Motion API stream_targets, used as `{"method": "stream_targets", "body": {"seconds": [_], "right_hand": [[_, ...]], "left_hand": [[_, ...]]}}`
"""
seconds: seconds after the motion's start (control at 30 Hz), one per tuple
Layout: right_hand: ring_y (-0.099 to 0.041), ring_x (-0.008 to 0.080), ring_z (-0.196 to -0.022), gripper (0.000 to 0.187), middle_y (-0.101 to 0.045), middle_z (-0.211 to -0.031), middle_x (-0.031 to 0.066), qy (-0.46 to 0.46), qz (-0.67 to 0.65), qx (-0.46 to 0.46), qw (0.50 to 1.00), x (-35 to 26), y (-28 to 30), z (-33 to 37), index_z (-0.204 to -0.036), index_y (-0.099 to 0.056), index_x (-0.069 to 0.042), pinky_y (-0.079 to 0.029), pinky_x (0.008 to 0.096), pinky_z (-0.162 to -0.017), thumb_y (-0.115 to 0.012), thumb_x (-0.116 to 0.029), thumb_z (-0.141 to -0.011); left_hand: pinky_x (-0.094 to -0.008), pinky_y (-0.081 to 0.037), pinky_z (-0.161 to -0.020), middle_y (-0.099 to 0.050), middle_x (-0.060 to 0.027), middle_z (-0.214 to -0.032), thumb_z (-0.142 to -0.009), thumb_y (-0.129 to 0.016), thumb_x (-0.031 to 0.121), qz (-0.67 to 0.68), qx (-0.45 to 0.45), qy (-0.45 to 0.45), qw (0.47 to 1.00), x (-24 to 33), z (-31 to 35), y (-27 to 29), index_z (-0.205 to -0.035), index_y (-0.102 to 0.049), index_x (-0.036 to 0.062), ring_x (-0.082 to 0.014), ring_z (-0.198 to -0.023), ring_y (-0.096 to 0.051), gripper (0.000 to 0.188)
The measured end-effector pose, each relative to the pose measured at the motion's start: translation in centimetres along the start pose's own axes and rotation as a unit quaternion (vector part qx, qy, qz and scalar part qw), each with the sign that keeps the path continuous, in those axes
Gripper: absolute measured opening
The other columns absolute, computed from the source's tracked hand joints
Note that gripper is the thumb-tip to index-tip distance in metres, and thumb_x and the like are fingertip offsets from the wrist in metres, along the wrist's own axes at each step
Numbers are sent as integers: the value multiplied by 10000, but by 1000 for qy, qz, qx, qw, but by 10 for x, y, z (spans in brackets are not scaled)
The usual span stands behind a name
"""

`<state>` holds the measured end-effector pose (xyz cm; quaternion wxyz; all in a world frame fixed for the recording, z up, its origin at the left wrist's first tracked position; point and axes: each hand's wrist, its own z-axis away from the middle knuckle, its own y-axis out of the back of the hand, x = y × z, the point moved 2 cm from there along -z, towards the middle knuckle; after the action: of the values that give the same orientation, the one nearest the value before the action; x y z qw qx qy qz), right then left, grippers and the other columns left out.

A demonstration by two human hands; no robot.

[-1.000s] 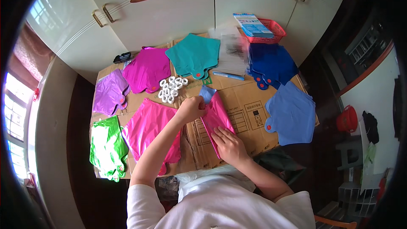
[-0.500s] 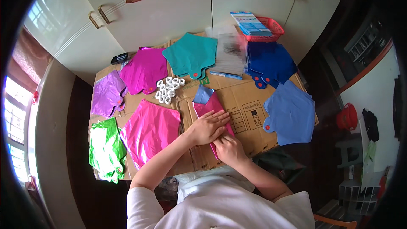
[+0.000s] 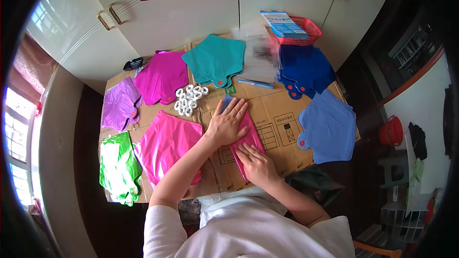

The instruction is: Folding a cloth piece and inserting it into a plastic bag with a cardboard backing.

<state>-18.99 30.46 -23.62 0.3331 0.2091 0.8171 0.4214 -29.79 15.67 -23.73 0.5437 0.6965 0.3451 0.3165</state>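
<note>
Beside roomy cardboard (image 3: 268,106), left hand (image 3: 224,126) and right hand (image 3: 258,165) along the left edge of pink foil (image 3: 253,133), fingers (image 3: 237,109) extended

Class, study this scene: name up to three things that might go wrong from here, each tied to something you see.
1. The left hand and right hand lie on the folded pink foil; uneven pressure might crease it.
2. The left forearm crosses over the flat pink foil piece, and could drag it askew.
3. The loose white rings lie near the left hand; a knock might scatter them.
</note>
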Motion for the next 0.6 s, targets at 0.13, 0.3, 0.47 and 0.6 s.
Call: {"method": "stream_targets", "body": {"seconds": [0.13,0.3,0.47,0.6], "right_hand": [[-574,303,-1135,313,-628,-1154,167,11,-5,-5,1000,0,4,0,-1114,-594,17,-453,403,-977,-527,-66,-820],[-638,276,-1013,258,-648,-1135,103,-28,-216,-52,975,28,36,-18,-1123,-633,-81,-540,364,-824,-566,-70,-874],[-545,264,-1172,248,-635,-1170,93,51,-24,-13,998,83,23,-48,-1040,-681,-46,-434,380,-991,-660,-165,-824],[-449,267,-1277,360,-605,-1233,76,76,44,-52,995,82,24,-37,-1084,-667,-47,-351,451,-1055,-652,-310,-838]], "left_hand": [[-508,-85,-1142,-302,-126,-1498,-872,-435,556,-22,-14,13,1000,-1,-1,0,-1447,-288,47,-301,-1404,-233,782],[-521,-82,-1140,-261,-127,-1515,-862,-428,558,-23,-9,12,1000,-2,-1,-3,-1448,-287,49,-309,-1417,-191,789],[-540,-102,-1132,-261,-96,-1520,-838,-435,545,-35,12,7,999,-2,-2,-5,-1440,-321,67,-291,-1420,-187,777],[-535,-95,-1135,-244,-87,-1528,-834,-444,517,-32,5,14,999,-3,1,-4,-1446,-314,81,-301,-1424,-165,763]]}}
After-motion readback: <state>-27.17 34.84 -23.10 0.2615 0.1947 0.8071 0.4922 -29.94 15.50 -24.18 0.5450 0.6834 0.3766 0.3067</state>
